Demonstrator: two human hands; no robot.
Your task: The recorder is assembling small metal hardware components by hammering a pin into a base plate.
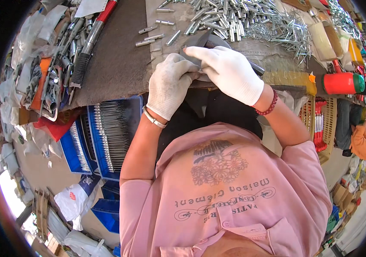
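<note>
White knitted gloves cover both hands, which meet at the table's near edge. My left hand (pixel 169 84) is closed, thumb and fingertips pinched toward the right hand. My right hand (pixel 230 73) is closed too, its index finger stretched over the top and its other fingers curled under. Whatever sits between the fingertips is too small and covered to name. Just beyond them is a grey round metal piece (pixel 220 41), partly hidden by the gloves. A dark cylindrical bar (pixel 257 68) sticks out beside my right hand. Several short metal tubes (pixel 155 37) lie past my left hand.
A heap of metal tubes (pixel 226 19) and a pile of thin pins (pixel 283 34) cover the far table. A red-and-green cylinder (pixel 341 83) lies at right. Tools, including a black-handled bar (pixel 80 68), crowd the left. Blue bins (pixel 91 137) with metal rods stand below left.
</note>
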